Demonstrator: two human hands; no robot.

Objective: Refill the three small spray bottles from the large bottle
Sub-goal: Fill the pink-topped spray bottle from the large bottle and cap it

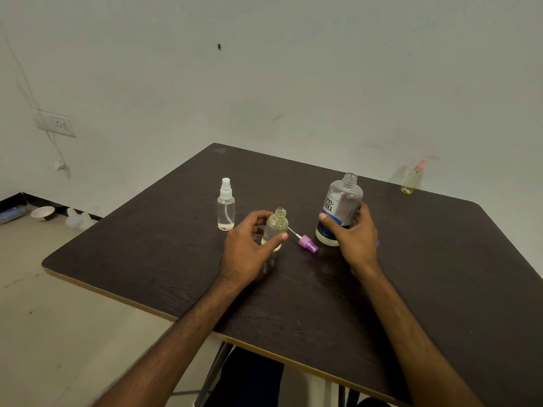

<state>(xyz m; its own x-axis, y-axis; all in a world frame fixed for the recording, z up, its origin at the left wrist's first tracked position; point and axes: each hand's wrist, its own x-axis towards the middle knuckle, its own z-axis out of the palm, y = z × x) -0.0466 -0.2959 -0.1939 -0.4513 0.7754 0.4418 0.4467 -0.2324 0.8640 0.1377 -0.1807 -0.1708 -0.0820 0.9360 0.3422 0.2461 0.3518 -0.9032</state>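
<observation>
Steadying the small clear uncapped plastic bottle (276, 227) at frame centre, the left hand (249, 248) is wrapping thumb and fingers round its lower body. The bottle is standing upright on the dark brown wood-grain table (440, 274), with pale yellow liquid showing inside. The right hand (352, 236) is grasping the large clear round bottle with a blue-and-white label (342, 207) low on its body, just right of centre. It is uncapped, upright and resting on the table.

A lilac plastic spray head with a dip tube (308, 243) is lying on its side between the two bottles. The pour is probably starting next. It is going to need the big neck brought right over the small mouth and tipped slowly, since both openings are narrow. The left grip should be stopping the small bottle from toppling.

Both forearms are reaching in from the bottom edge, palms facing inward. A clear spray bottle with a white pump (226, 210) is standing left of centre, and a pink-pumped one (412, 179) is standing at upper right.
</observation>
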